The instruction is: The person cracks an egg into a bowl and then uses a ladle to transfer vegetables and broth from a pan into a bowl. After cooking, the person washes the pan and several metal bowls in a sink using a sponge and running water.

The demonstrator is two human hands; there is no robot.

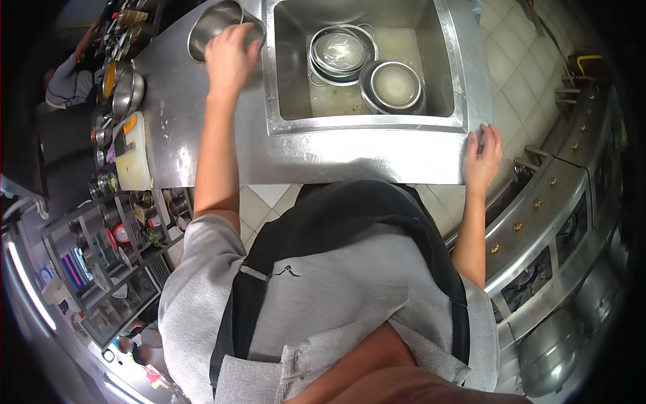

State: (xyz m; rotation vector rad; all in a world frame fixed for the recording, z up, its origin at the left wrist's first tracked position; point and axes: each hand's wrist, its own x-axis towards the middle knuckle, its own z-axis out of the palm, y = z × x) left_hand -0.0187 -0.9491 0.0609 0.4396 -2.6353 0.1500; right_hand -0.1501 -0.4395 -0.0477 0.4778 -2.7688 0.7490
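Observation:
My left hand (229, 58) is at the stainless steel bowls (214, 25) on the far left part of the counter, its fingers curled over a rim. The palm hides part of this grip. My right hand (482, 156) rests at the counter's right front corner, holding nothing, fingers slightly apart. Between my hands lies a steel sink (292, 65) set into the counter. Inside it, a pot with two loop handles holds a round vessel of cloudy liquid (340, 50). Beside that, a smaller round container (396, 85) with whitish contents sits in a dark-sided bowl.
A cutting board (133, 156) with a dark-bladed, orange-handled knife (129, 124) lies at the counter's left end, below a large steel bowl (128, 93). Gas ranges with brass knobs (537, 203) line the right side. Another person (73, 83) works at the upper left.

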